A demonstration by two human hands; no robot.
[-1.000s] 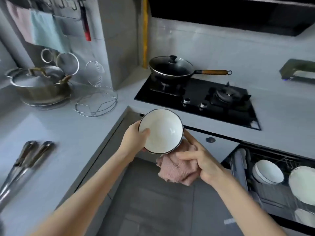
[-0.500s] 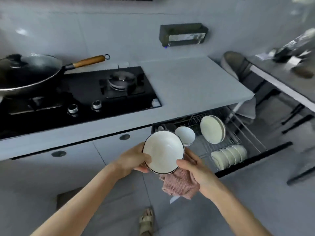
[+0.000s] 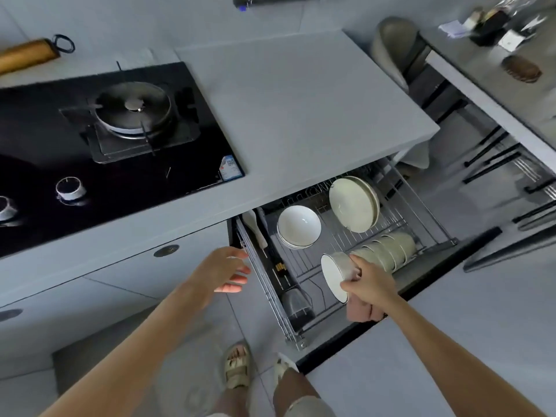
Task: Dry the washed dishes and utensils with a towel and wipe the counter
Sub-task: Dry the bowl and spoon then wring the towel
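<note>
My right hand grips a white bowl with a dark rim, tilted on its side, over the pulled-out wire dish drawer. The same hand also holds a pink towel bunched under the palm. The bowl sits at the near end of a row of white bowls standing on edge in the rack. My left hand hovers open beside the drawer's left rail, holding nothing. Stacked white bowls and upright plates stand further back in the drawer.
The grey counter runs above the drawer, with a black gas hob on its left and a wooden pan handle at the top left. A chair and a table stand at the right. My sandalled feet are below.
The view swung right and down to the open drawer. My left hand let go of the bowl and opened. My right hand carried the bowl and towel down to the row of bowls.
</note>
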